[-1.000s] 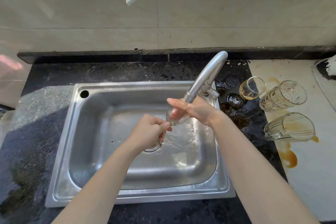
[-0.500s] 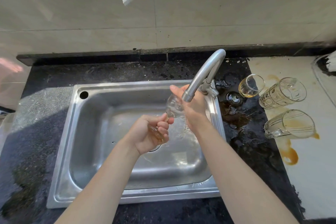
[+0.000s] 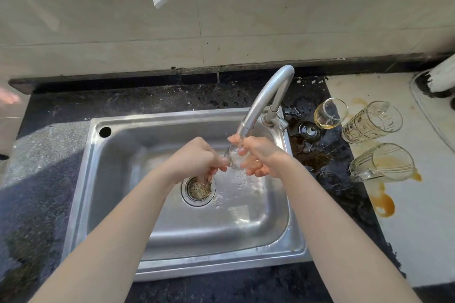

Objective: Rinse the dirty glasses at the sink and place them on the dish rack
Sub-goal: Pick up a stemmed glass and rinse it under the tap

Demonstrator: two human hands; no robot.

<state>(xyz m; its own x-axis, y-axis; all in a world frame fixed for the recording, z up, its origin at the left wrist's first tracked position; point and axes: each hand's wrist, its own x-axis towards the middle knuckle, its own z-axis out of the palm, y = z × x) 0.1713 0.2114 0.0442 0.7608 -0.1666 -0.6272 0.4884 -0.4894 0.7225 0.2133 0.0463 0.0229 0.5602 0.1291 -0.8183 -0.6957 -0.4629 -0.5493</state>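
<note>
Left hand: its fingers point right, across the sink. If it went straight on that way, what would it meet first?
Probably the small glass already at the left hand fingertips, under the faucet; just behind it is the right hand palm. Depth between them is unclear.

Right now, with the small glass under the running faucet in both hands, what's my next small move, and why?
Probably tip the small glass mouth-down over the sink to drain it. The left hand and right hand hold it under the faucet spout, with water splashing into the basin. Three stained glasses on the counter, a stemmed glass, a patterned mug and a tipped mug, remain unwashed.
</note>
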